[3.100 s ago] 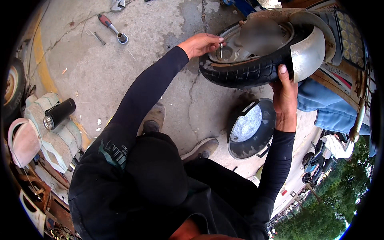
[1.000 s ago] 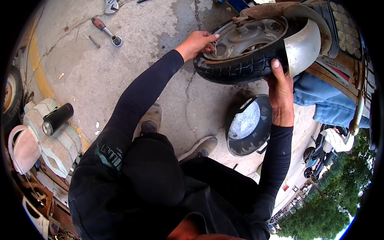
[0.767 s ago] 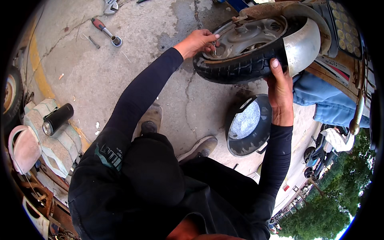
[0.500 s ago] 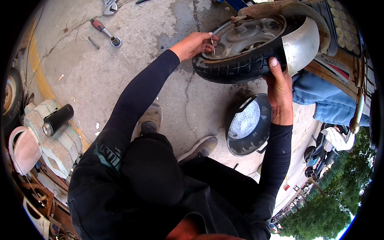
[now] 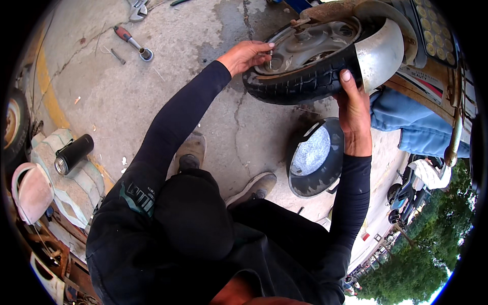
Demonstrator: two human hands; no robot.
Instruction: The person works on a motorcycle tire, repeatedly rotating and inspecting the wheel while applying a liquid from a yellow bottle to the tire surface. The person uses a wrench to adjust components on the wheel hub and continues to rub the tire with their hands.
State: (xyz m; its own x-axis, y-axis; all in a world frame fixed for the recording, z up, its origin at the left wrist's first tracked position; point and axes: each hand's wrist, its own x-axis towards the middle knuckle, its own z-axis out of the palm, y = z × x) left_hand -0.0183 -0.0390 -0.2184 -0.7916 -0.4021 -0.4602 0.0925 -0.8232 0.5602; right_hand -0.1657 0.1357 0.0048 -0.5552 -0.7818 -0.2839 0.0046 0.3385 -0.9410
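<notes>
A vehicle wheel with a grey metal rim [image 5: 325,47] and a black treaded tyre [image 5: 297,87] stands at the upper right, partly under a silver mudguard [image 5: 382,53]. At the rim's left edge, my left hand [image 5: 249,55] closes its thumb and fingers on a thin metal valve stem [image 5: 271,62]. The lower part of the stem shows below the fingertips. My right hand [image 5: 354,109] grips the near side of the tyre just beside the mudguard. Its thumb presses on the tread, and its other fingers are hidden underneath.
Below the wheel sits a black basin [image 5: 315,185] holding water. A socket wrench [image 5: 133,43], a bolt [image 5: 118,56] and an adjustable wrench [image 5: 138,10] lie on the concrete. A black flask [image 5: 74,154] rests on stone blocks [image 5: 71,190] at left. Blue cloth [image 5: 401,114] hangs at right.
My left thumb and fingers have shifted slightly at the valve stem, with the fingers curling lower. The wheel has moved a touch left and up in view; my right hand keeps its hold.
</notes>
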